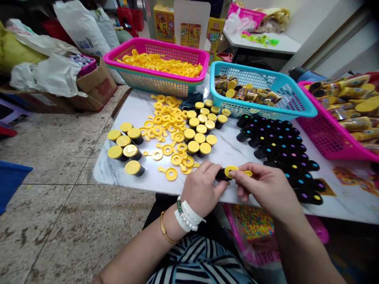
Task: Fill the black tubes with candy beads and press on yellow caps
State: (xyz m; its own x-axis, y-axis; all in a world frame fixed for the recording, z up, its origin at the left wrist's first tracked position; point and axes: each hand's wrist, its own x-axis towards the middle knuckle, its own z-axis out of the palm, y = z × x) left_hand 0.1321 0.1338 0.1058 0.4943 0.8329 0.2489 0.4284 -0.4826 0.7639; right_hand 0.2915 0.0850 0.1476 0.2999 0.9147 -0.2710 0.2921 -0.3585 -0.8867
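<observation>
Marbled white tabletop (133,106) in front of us, pretty crowded, with a pink basket (160,75) of yellow parts at the far left and a blue basket (308,104) of wrapped tubes at the far right. Our hands are at the near edge, roughly mid-width. Left hand (203,185) is curled snugly around a black cup (220,174), and right hand (266,185) has a narrow pinch on the yellow lid (231,169) at its top (can't tell from this angle if it's seated all the way round).

What could bite us? Mostly a crooked lid: if the right hand presses on one side only, we reckon the opposite edge may pop up. A loose left grip would let the cup twist and maybe tip out anything inside, though we can't see in.

Also, the dotted black cups (280,146) on the right sit just beside our right wrist, so a careless elbow swing could topple the near ones. Left of us, loose ring pieces (171,118) spread close to the capped cups (200,138); a sloppy reach there might knock a few over.
</observation>
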